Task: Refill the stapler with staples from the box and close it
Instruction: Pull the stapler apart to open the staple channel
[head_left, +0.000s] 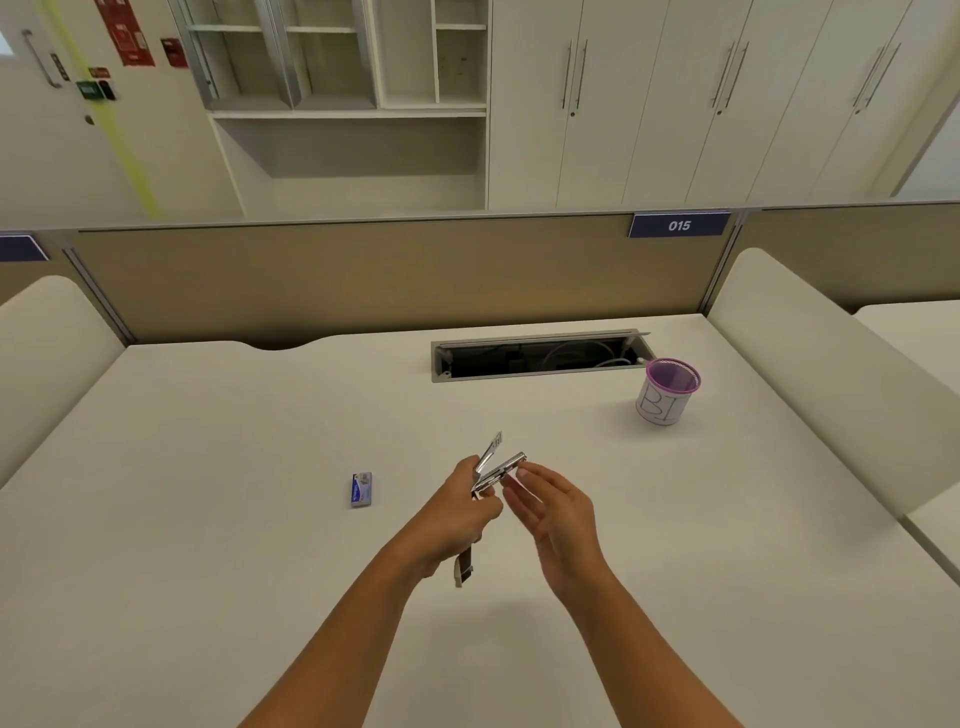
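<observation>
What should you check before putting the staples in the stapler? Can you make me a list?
1. Stapler is open: ok, its top arm is swung up from the metal track.
2. Stapler is held firmly: ok, the left hand grips its back end above the table.
3. Right hand holds staples: cannot tell, its fingertips touch the track but any strip is too small to see.
4. Staple box is within reach: ok, it lies on the table left of the hands.
5. Staple box is open: cannot tell, too small.
6. Track is empty: cannot tell, its inside is hidden.
</observation>
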